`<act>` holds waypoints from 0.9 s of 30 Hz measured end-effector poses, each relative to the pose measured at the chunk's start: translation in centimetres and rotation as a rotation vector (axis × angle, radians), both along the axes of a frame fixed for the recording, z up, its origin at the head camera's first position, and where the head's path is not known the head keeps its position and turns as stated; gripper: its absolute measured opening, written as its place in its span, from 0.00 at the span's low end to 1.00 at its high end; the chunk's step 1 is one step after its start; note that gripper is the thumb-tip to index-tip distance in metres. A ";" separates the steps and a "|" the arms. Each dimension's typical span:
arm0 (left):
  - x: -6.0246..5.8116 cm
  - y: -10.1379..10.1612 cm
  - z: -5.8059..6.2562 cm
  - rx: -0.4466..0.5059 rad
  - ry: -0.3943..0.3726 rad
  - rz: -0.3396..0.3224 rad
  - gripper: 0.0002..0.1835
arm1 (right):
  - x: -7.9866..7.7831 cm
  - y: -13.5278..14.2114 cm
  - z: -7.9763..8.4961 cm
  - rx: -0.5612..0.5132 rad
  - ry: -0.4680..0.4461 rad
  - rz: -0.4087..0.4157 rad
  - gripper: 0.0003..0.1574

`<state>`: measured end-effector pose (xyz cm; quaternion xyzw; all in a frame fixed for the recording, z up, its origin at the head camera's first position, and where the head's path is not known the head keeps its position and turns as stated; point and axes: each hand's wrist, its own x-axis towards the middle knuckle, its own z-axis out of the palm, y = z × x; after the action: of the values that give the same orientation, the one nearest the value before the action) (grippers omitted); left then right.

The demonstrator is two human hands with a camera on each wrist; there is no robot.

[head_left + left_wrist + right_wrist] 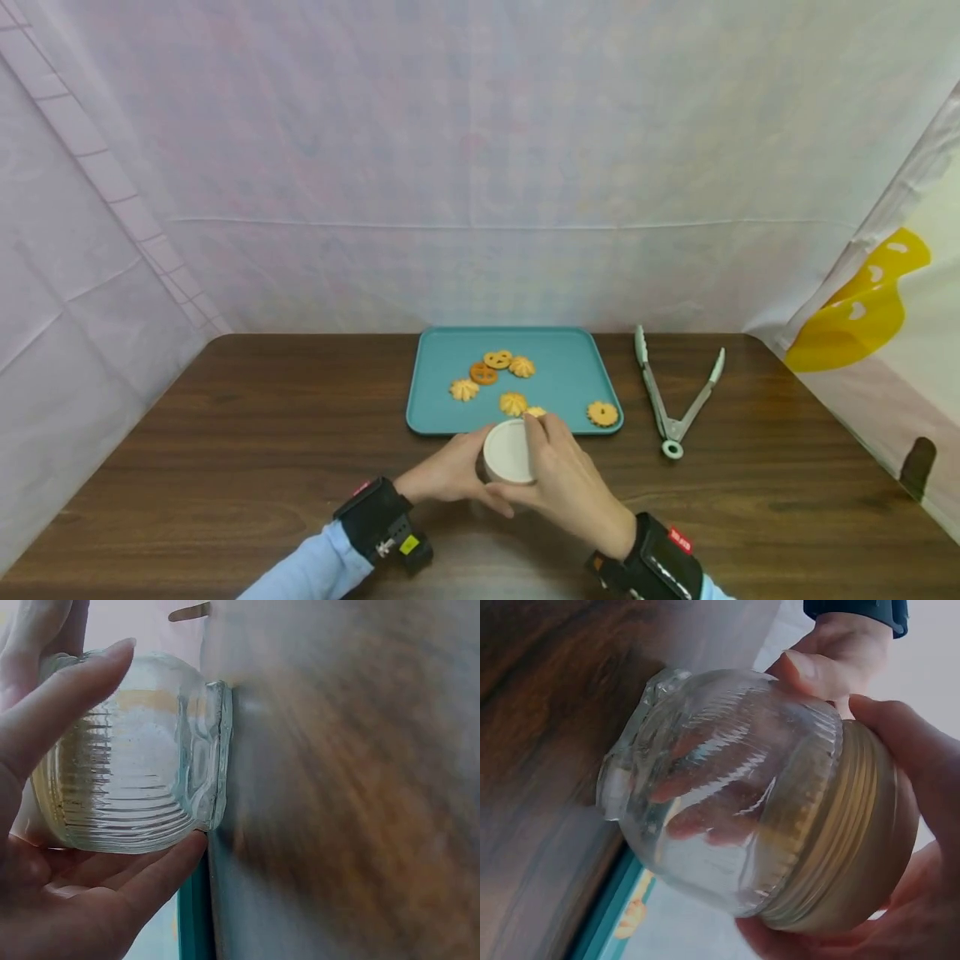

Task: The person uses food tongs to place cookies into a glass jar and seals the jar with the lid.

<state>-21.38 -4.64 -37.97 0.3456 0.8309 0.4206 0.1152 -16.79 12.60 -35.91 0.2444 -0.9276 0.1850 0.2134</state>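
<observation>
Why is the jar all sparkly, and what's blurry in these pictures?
In the right wrist view, light glints as white streaks on the ridges of the glass jar; in the left wrist view, the wooden table is blurry, its grain smeared, while the jar looks sharper; in the head view, the tray looks fairly clear.

No word readable with certainty in any view. Small red rectangular tag (680, 540) on the wide black strap (660, 565) at the right wrist: pale lettering in one short line, set at a slant, too small and blurred to spell out. Narrow sliver of red (362, 488) at the upper edge of the matching black strap (369, 517), left wrist: any characters illegible. Bright yellow rectangular patch (409, 544) on the boxy black device (418, 558) beside that strap: too small to tell whether printed.
</observation>
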 end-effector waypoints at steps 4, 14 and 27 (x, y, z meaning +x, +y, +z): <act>-0.1 0.0 0.0 -0.003 -0.012 0.000 0.49 | -0.3 0.2 0.0 0.011 -0.009 0.033 0.54; -0.2 -0.1 0.1 -0.015 -0.020 -0.008 0.47 | -1.1 0.9 0.2 -0.050 -0.157 0.140 0.50; -0.4 -0.2 0.2 -0.018 -0.037 -0.018 0.47 | -2.4 2.1 -0.1 -0.131 -0.273 0.306 0.53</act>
<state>-21.82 -4.85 -37.82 0.3444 0.8292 0.4183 0.1373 -19.19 14.72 -35.98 0.3407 -0.8860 0.3064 0.0708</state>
